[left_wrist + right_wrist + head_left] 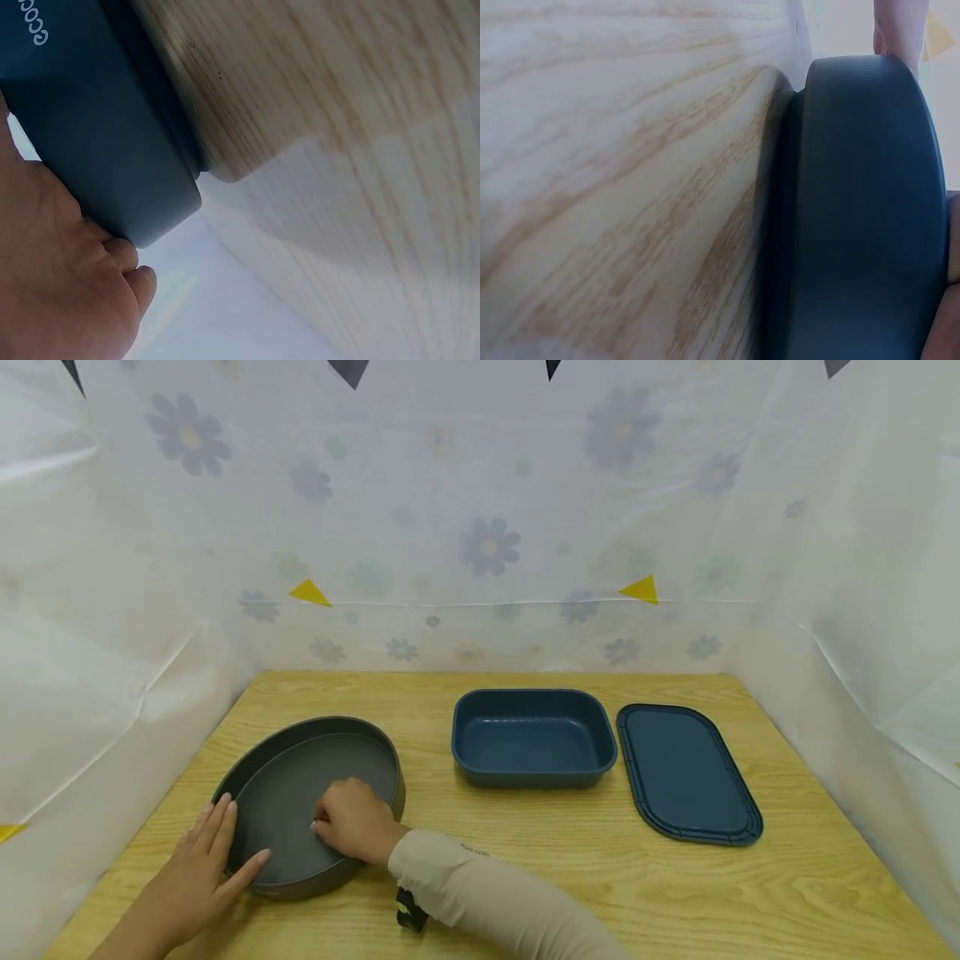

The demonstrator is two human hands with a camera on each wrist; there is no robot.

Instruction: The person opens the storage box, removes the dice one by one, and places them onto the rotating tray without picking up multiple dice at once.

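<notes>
A round dark grey pan (315, 723) lies on the wooden table (525, 877) at the near left. My left hand (202, 860) lies flat against its near-left wall, fingers straight, thumb along the near rim. The left wrist view shows the pan wall (97, 127) pressed against that palm (67, 285). My right hand (352, 818) reaches over the near-right rim into the pan, fingers curled, knuckles up, and nothing shows inside them. The right wrist view shows the pan's outer wall (862, 210) standing on the tabletop (615, 187).
A deep blue rectangular dish (528, 695) stands empty at the table's middle, and a flat blue lid (686, 772) lies just right of it. White flowered plastic sheeting (480, 527) closes off the back and both sides.
</notes>
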